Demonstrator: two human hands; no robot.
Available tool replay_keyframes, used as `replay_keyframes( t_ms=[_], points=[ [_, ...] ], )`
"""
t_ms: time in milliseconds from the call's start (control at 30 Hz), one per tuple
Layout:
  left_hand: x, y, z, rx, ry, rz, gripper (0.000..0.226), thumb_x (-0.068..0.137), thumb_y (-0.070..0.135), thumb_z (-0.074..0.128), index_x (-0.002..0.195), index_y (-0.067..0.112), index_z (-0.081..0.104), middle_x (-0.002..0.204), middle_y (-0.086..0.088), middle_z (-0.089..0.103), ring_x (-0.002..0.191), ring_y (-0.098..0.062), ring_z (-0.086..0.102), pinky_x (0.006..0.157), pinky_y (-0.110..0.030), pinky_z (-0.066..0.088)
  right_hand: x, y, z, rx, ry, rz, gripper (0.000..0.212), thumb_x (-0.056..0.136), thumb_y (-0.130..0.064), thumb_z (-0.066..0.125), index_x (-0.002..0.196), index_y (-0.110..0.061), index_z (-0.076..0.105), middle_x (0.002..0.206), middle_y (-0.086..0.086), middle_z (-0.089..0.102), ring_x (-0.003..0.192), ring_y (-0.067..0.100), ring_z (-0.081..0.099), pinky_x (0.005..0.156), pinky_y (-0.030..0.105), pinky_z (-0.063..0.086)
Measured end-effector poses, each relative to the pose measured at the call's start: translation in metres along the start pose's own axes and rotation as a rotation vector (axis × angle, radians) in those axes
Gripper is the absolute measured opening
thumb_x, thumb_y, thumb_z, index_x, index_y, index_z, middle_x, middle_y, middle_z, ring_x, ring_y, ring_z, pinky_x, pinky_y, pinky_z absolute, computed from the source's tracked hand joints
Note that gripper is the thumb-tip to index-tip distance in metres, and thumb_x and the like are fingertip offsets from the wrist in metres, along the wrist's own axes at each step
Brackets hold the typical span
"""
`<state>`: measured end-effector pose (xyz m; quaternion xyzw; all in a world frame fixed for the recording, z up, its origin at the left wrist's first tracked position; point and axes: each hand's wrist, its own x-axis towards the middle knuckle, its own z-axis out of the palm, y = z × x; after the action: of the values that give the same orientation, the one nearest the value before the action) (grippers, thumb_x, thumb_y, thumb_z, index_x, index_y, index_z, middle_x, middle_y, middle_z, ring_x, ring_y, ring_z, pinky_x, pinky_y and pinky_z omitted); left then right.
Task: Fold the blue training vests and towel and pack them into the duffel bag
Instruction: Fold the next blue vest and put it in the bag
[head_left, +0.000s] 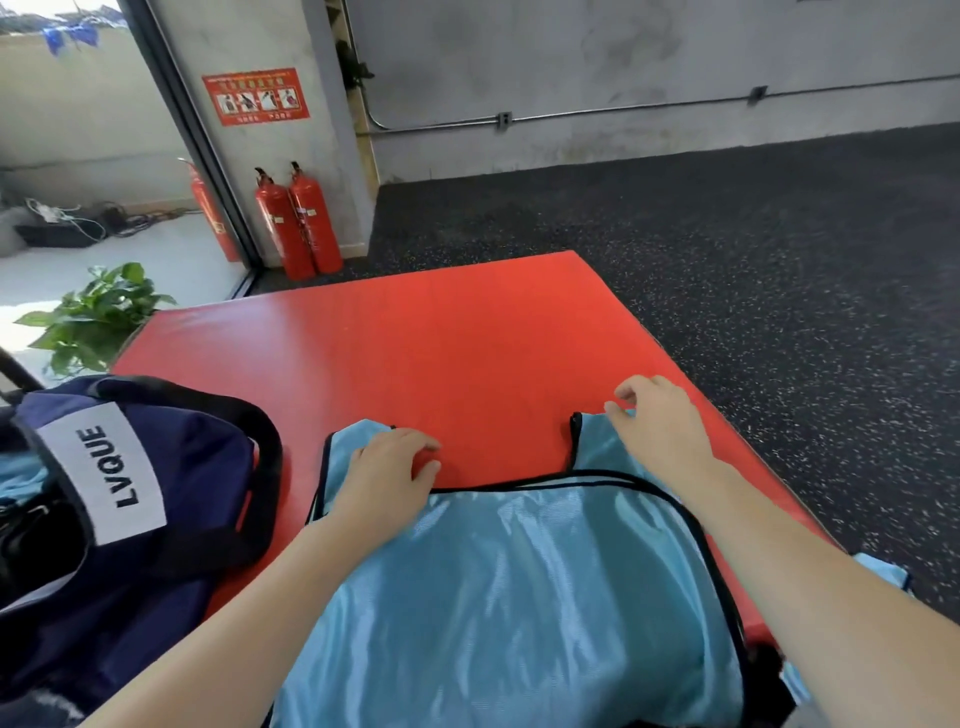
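A light blue training vest (519, 587) with black trim lies spread flat on the red mat (441, 338), neck opening away from me. My left hand (387, 475) rests palm down on the vest's left shoulder strap, fingers apart. My right hand (657, 423) lies on the right shoulder strap, fingers loosely curled at its tip. A navy duffel bag (156, 499) with a white "LVQUE" label stands open at the left, with light blue fabric (21, 475) showing inside it. More light blue cloth (883, 569) pokes out at the mat's right edge.
The mat lies on dark speckled rubber flooring (779, 260). Two red fire extinguishers (298, 223) stand against a concrete pillar behind the mat. A green potted plant (93, 317) sits by the glass door at the far left.
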<state>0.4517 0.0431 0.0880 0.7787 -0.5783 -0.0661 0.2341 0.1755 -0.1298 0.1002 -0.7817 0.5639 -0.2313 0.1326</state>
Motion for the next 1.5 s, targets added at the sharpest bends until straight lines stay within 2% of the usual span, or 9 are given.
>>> replay_keyframes(
  t_ms=[100,200,300,500,900,1033,1300,1400,1500],
  points=[
    [-0.003,-0.013,-0.016,0.003,0.03,-0.007,0.023,0.092,0.023,0.066,0.115,0.024,0.07,0.112,0.017,0.063,0.117,-0.011,0.055,0.106,-0.038,0.043,-0.019,-0.021,0.017,-0.043,-0.138,-0.082,0.036,0.098,-0.044,0.057,0.121,-0.016,0.064,0.12,0.005,0.059,0.116,0.029,0.056,0.097,0.044,0.048],
    [-0.009,-0.029,-0.032,0.033,0.018,-0.039,0.026,0.092,0.023,0.064,0.117,0.023,0.069,0.121,0.011,0.062,0.117,-0.02,0.057,0.104,-0.041,0.044,-0.032,-0.025,0.037,-0.169,-0.292,-0.135,0.068,0.102,-0.057,0.041,0.153,-0.012,0.036,0.158,0.007,0.034,0.149,0.026,0.026,0.121,0.04,0.025],
    [-0.015,-0.045,-0.045,0.061,-0.009,-0.095,0.031,0.093,0.024,0.062,0.123,0.022,0.067,0.127,0.003,0.063,0.121,-0.023,0.055,0.107,-0.041,0.042,-0.029,-0.027,0.036,-0.195,-0.346,-0.113,0.075,0.102,-0.061,0.031,0.159,-0.012,0.023,0.167,0.006,0.018,0.155,0.026,0.009,0.126,0.04,0.011],
    [-0.018,-0.062,-0.062,-0.084,0.113,-0.241,0.03,0.092,0.018,0.059,0.121,0.022,0.067,0.113,0.006,0.06,0.105,-0.014,0.053,0.087,-0.023,0.036,-0.029,-0.076,0.044,-0.027,-0.185,-0.159,0.056,0.102,-0.047,0.048,0.138,-0.004,0.053,0.145,0.014,0.051,0.139,0.03,0.041,0.116,0.039,0.031],
    [0.002,-0.072,-0.057,-0.512,0.203,-0.421,0.029,0.089,0.016,0.068,0.117,0.025,0.069,0.108,0.012,0.067,0.096,-0.002,0.063,0.078,-0.011,0.042,-0.048,-0.206,0.105,0.336,-0.484,-0.188,0.036,0.093,-0.057,0.055,0.112,-0.029,0.068,0.102,-0.01,0.067,0.101,0.015,0.062,0.092,0.038,0.049],
    [0.01,-0.075,-0.054,-0.76,0.219,-0.424,0.028,0.086,0.01,0.071,0.101,0.034,0.071,0.107,0.009,0.073,0.1,-0.002,0.067,0.091,-0.021,0.053,-0.04,-0.211,0.107,0.616,-0.527,-0.098,0.023,0.094,-0.044,0.064,0.107,-0.026,0.072,0.102,-0.013,0.071,0.1,0.004,0.064,0.088,0.026,0.047],
    [0.021,-0.075,-0.055,-0.902,0.435,-0.463,0.028,0.086,0.002,0.07,0.091,0.03,0.075,0.094,0.008,0.076,0.094,-0.006,0.07,0.092,-0.026,0.054,-0.03,-0.215,0.102,1.338,-0.579,0.312,0.019,0.086,-0.008,0.076,0.104,-0.005,0.076,0.099,0.014,0.076,0.094,0.025,0.07,0.091,0.038,0.057],
    [0.019,-0.077,-0.057,-0.797,0.453,-0.453,0.028,0.088,0.004,0.069,0.09,0.032,0.073,0.092,0.011,0.075,0.091,-0.001,0.069,0.089,-0.022,0.054,-0.028,-0.21,0.104,1.239,-0.538,0.225,0.02,0.08,-0.019,0.08,0.1,-0.016,0.079,0.104,0.009,0.077,0.101,0.024,0.071,0.1,0.042,0.054],
    [0.014,-0.079,-0.055,-0.59,0.404,-0.395,0.029,0.092,0.005,0.063,0.091,0.032,0.072,0.092,0.013,0.073,0.089,0.0,0.067,0.083,-0.013,0.05,-0.031,-0.204,0.106,0.761,-0.464,-0.073,0.016,0.087,-0.025,0.074,0.103,-0.024,0.074,0.109,-0.005,0.072,0.1,0.01,0.066,0.094,0.031,0.05]
  ],
)
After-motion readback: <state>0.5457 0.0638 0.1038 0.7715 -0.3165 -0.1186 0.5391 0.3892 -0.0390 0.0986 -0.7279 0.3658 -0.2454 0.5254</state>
